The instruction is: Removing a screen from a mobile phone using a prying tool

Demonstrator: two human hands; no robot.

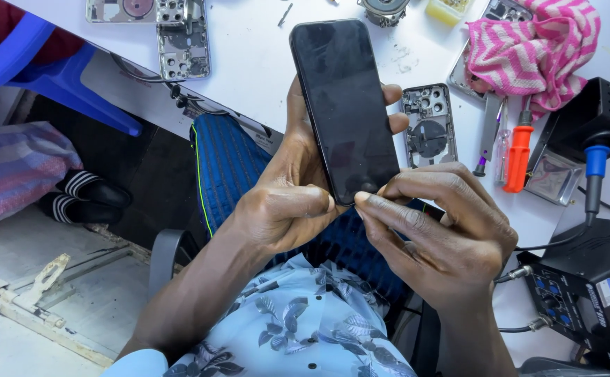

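the left hand (287, 188) clamps a black phone (343, 108) from behind. the right hand (441, 227) pinches its bottom edge, fingers together.

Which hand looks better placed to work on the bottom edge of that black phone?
Probably the right hand: its fingertips already pinch the bottom corner of the black phone, while the left hand wraps behind it, supporting it.

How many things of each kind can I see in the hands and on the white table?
Black phone, held by left hand and right hand: 1
Bare phone frames: 4
Screwdrivers, orange and a small clear one: 2
Pink striped cloth: 1
Black bench units: 2
Total: 10
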